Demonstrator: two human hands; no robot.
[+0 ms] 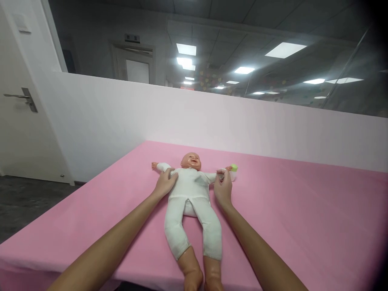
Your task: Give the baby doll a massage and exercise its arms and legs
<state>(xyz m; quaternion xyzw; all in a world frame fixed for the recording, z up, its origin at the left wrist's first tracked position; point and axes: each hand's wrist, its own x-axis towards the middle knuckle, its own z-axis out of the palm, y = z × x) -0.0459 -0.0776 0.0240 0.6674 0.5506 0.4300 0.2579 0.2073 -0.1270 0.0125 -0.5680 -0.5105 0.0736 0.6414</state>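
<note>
A baby doll point(190, 184) with a white cloth body lies on its back, head away from me and arms spread. My left hand point(166, 182) is closed around its upper arm and side by the armpit, thumb against the chest. On the other side, my right hand point(223, 186) has its fingers curled in a pinch at the doll's other sleeve, near the wrist. Just beyond that hand stands a small clear bottle point(233, 174) with a green cap point(234, 167), partly hidden by the doll's hand and my fingers.
A pink cloth point(287, 218) covers the table under the doll. Behind the table runs a low white wall point(212, 117) with dark glass above it, reflecting ceiling lights. A door point(24, 113) with a metal handle is at the left, above a dark floor point(24, 202).
</note>
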